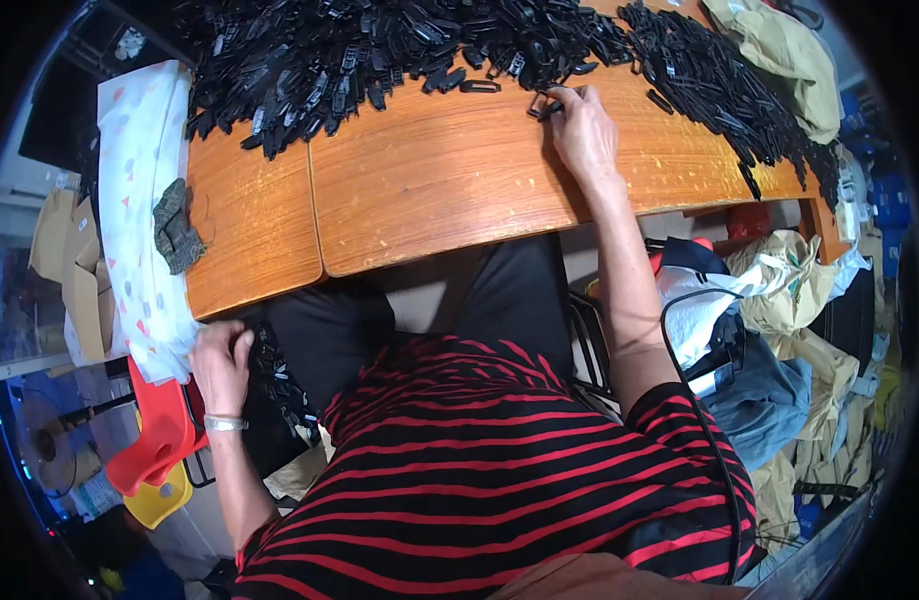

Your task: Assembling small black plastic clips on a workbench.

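Head view: right hand [584, 132] at a small black piece [549, 109], left hand [221, 360] low beside the table [429, 180]

The hands are set well apart. At the far part of the wooden tabletop, the right hand reaches palm down, thumb and fingertips pinched on the small black piece, which lies at the tips on their left side; its exact outline is partly covered by the fingers. A black frame-shaped piece [479, 87] lies flat on the wood, to the left of this grip. Beyond the hand spreads a large heap of black parts [329, 65]; to its right, a second heap [719, 95] of slender dark pieces runs down toward the table's right end.

The left hand, with a band [226, 424] at the wrist, is near the table's left front corner, its fingers bent; whether it grips anything cannot be told. The small black piece is far from it, across the tabletop. Just right of this hand, below table level, are more black parts [271, 365]. Above it hangs a white patterned sheet [139, 250], bearing a dark grey knitted item [177, 230].
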`<state>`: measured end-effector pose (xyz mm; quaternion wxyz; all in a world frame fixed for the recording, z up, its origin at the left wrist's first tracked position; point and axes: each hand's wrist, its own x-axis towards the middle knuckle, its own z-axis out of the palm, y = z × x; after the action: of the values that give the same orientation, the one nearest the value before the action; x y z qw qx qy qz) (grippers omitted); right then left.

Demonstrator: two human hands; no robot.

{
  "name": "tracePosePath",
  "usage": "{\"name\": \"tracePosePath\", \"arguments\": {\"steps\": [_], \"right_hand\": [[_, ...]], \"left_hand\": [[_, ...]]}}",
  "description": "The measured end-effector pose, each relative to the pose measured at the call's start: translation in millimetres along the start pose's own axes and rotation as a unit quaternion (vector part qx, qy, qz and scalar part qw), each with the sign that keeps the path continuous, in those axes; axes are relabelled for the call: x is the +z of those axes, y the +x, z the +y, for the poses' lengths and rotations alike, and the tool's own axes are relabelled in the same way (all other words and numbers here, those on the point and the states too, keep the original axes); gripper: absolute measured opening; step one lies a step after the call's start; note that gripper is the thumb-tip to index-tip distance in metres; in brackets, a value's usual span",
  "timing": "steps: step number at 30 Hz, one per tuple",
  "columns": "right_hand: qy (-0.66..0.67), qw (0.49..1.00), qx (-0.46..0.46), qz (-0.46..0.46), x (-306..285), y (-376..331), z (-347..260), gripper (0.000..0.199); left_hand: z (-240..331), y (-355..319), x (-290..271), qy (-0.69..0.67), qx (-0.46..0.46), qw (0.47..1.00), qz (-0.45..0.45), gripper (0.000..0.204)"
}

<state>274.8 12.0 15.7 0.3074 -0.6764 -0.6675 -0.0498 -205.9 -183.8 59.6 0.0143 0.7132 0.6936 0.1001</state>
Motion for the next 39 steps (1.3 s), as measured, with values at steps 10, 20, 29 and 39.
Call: {"name": "tracePosePath", "arguments": {"steps": [10, 20, 29, 39], "right_hand": [[0.034, 0.997, -0.021, -0.070, -4, -17, -25, 0.022], [0.126, 0.987, -0.011, -0.100, -9, -45, -44, 0.016], [0.143, 0.979, -0.039, -0.138, -14, -53, -51, 0.015], [0.159, 0.976, -0.021, -0.146, -15, -60, -58, 0.024]], "left_hand": [[168, 193, 80, -0.228, 0.241, 0.938, 0.104, 0.015], [223, 271, 117, -0.118, 0.274, 0.950, 0.090, 0.026], [202, 227, 90, -0.119, 0.339, 0.933, 0.006, 0.037], [193, 237, 97, -0.097, 0.396, 0.913, 0.026, 0.033]]}}
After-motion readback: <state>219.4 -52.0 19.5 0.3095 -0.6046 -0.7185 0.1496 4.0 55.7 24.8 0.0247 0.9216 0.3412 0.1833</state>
